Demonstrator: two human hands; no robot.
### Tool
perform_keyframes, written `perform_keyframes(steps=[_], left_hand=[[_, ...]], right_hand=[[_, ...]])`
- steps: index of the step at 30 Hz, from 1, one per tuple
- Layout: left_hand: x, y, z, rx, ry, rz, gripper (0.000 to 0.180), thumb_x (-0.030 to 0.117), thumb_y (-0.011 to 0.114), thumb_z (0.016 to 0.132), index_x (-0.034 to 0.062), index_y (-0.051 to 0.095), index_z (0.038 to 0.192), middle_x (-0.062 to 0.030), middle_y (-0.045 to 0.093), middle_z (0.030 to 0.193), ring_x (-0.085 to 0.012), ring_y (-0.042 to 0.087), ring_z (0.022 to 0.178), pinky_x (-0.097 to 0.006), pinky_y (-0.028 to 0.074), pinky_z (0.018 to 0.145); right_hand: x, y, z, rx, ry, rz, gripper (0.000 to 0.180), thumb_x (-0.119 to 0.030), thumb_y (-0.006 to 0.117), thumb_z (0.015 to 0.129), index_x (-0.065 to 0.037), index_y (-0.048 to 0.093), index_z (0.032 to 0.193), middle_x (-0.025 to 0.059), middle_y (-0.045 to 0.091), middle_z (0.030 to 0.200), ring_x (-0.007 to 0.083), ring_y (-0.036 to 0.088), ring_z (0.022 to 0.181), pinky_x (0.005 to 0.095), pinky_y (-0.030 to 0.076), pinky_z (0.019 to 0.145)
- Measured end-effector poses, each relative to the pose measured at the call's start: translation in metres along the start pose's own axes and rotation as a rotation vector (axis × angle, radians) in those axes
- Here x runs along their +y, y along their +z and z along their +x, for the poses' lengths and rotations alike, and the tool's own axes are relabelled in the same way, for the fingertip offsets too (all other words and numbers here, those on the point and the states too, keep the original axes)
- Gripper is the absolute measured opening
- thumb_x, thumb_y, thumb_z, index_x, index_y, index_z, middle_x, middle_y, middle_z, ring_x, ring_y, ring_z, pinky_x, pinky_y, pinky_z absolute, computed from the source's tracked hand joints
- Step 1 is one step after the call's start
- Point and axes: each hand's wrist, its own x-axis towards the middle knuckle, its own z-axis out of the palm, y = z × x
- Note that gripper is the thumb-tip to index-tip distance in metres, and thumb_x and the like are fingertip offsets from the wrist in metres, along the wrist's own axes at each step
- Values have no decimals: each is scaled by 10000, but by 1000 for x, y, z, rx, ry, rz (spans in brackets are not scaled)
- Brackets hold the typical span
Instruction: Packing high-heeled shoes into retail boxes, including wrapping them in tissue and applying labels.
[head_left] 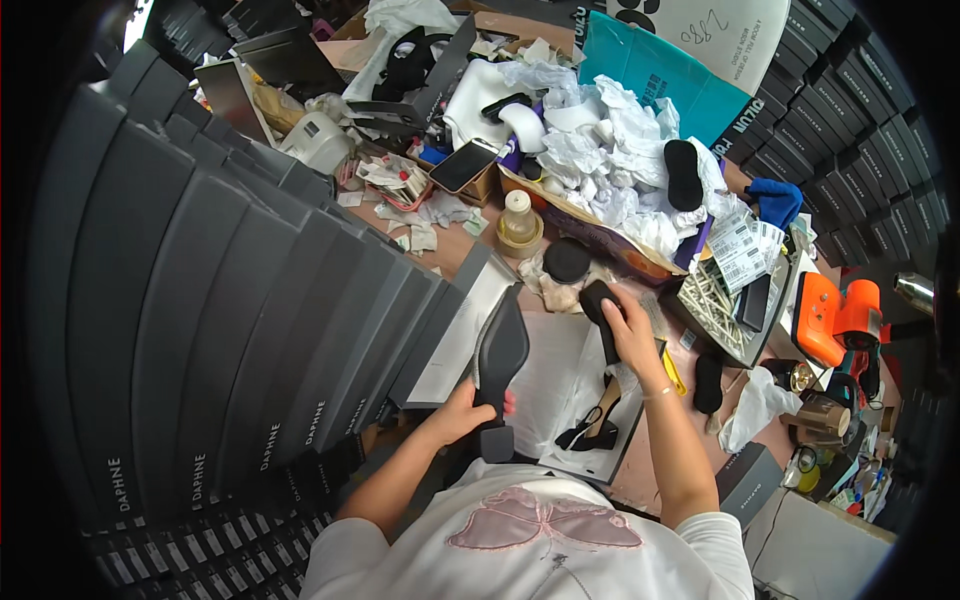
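Observation:
My left hand (462, 412) is wrapped round a black heeled shoe (503, 345), held with its dark sole turned up. In my right hand (634, 338) is a black, rounded, padded-looking piece (599, 312), perhaps a brush or a sponge; its exact kind is unclear. Between my arms lies an open shoebox (628, 440) lined with white tissue paper (555, 365). A second black heeled shoe with a strap (597, 428) rests on the paper at the box's near right. Just beyond the box sits a round black pad (567, 261) on a crumpled cloth (556, 292).
Tall stacks of grey shoeboxes (230, 300) wall off the left. A carton of crumpled white paper (610, 160) stands at the back, with a bottle (518, 215) before it. Rightward are a box of thin white sticks (715, 305), an orange tool (838, 315) and a black pad (708, 383).

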Motion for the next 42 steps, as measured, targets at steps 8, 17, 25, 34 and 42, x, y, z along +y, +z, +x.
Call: perform_keyframes(steps=[8,17,25,34,42], left_hand=[[0,71,-31,-259,-103,89,139,160,603,932,28,569,903,-17,603,739,-111,615,710,-287,527,675],[-7,86,-38,-278,-85,69,60,78,596,897,25,568,895,-30,593,692,-112,594,636,-276,518,612],[-15,78,-39,-246,-122,-52,219,216,577,856,-2,592,873,-85,603,693,-169,609,628,-298,520,594],[-28,74,-34,-85,-82,-317,637,564,278,988,21,551,1178,-76,641,1002,-151,636,814,-267,523,717],[0,81,2,193,57,-42,504,504,447,975,40,568,819,-45,577,698,-111,567,599,-237,485,540]], right_hand=[[-105,5,-119,-143,-561,-427,159,-149,707,749,-103,622,875,63,570,764,261,601,709,384,476,629],[-97,-1,-134,111,-281,-313,139,-124,691,788,-68,600,877,126,555,772,312,607,677,389,491,597],[-89,5,-136,17,-320,-344,113,-117,675,786,-69,606,863,103,578,790,315,611,693,387,491,585],[-101,-5,-165,-568,-428,20,175,-74,654,795,-56,664,969,96,602,921,287,598,879,367,490,745],[-137,-6,-189,-215,-217,-86,310,-61,640,828,-14,623,1134,146,596,937,292,598,853,348,490,749]])
